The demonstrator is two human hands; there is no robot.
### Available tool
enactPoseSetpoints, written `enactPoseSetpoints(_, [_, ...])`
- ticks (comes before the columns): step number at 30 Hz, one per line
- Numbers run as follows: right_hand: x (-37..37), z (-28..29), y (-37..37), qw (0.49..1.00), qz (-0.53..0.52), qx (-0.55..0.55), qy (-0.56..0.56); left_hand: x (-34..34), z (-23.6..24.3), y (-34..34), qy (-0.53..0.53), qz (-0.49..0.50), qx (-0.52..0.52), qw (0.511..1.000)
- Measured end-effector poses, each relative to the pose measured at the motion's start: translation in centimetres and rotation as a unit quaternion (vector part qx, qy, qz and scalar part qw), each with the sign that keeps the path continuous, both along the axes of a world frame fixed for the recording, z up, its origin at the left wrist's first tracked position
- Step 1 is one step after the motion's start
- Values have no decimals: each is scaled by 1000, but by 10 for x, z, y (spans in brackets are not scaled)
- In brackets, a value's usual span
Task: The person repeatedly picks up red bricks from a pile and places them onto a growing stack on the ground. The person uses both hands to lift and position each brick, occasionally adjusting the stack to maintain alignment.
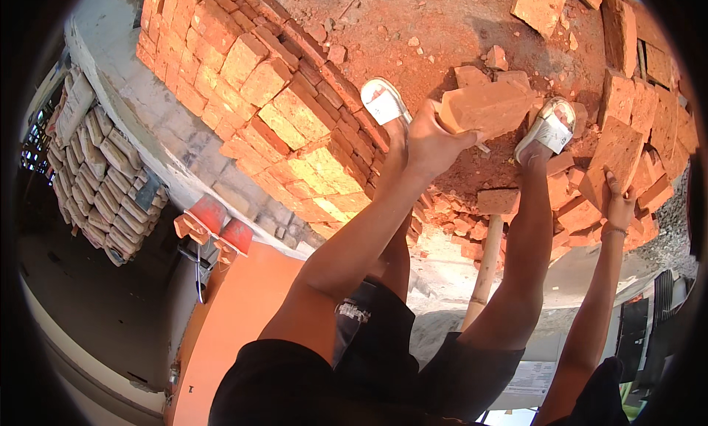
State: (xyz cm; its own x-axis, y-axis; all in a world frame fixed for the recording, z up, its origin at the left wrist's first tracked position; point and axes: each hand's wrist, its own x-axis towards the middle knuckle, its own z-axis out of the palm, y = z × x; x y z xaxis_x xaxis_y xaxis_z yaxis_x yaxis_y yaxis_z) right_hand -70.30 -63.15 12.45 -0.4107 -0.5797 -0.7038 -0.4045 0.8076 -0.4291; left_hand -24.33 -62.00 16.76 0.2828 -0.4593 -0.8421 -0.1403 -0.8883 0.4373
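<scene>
My left hand [435, 142] is closed round the near end of a reddish-orange brick [490, 109], holding it out between my two feet. Over on the right, my right hand [619, 206] grips the lower edge of another brick [618, 157], its thumb and fingers at that edge. This second brick leans against a heap of loose bricks [579, 214] around it. White sandals are on my feet: the left sandal [384, 102] is next to the stacked bricks, the right sandal [554, 127] beside the loose heap.
A neat stepped stack of bricks [295, 116] runs along the left. Red dust and broken chips cover the ground [413, 28]. A pole [487, 267] stands below the heap. Far left, filled sacks [103, 168] are piled lower down, past a concrete ledge [140, 138].
</scene>
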Motion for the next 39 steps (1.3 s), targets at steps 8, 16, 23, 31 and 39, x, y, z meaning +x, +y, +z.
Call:
enactPoseSetpoints(8, [368, 47, 49, 961, 82, 37, -263, 323, 69, 134, -46, 182, -33, 982])
enactPoseSetpoints(16, [587, 78, 27, 794, 580, 12, -182, 541, 31, 152, -55, -29, 7, 998])
enactPoseSetpoints(23, [694, 67, 46, 659, 719, -2, -220, 572, -8, 159, -147, -142, 28, 979])
enactPoseSetpoints(31, [747, 33, 72, 653, 723, 17, -225, 576, -34, 175, -121, -77, -46, 989])
enactPoseSetpoints(39, [779, 29, 122, 589, 784, -167, -98, 593, -47, 148, -140, -286, 46, 947])
